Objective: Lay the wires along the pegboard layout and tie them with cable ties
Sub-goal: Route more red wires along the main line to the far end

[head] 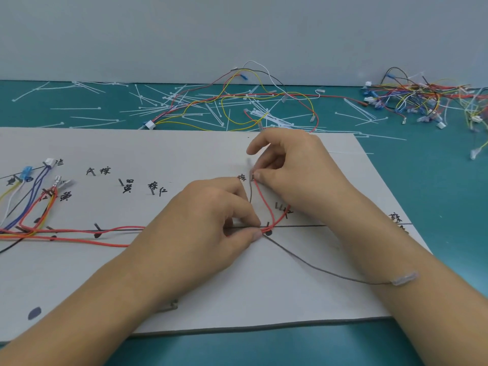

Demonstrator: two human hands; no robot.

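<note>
Head view: left hand (206, 223) pinches the red wires (267, 206) between thumb and forefinger beside a peg (268, 225) mid-board; right hand (295, 170) pinches their far ends just beyond, index finger raised. Red wires run left along the line drawn on the board (184, 286) to a coloured bundle (31, 207) at its left edge, and a grey wire (317, 268) trails near-right from the left-hand pinch, its clear terminal on the right forearm. Cable ties (211, 109) and loose wires (422, 99) lie scattered on the teal table (435, 207) beyond.
</note>
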